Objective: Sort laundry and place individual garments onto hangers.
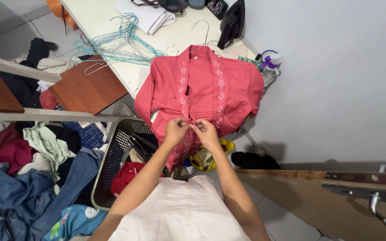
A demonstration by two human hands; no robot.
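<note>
Here I keep left hand [176,130] and right hand [205,132] pinched on shirt [202,89] front at table [99,20] edge; best hold placket edges aligned.

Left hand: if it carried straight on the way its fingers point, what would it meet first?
The left hand points inward along the pink shirt front, so it would likely meet the right hand almost at once; their fingertips already look nearly touching.
</note>
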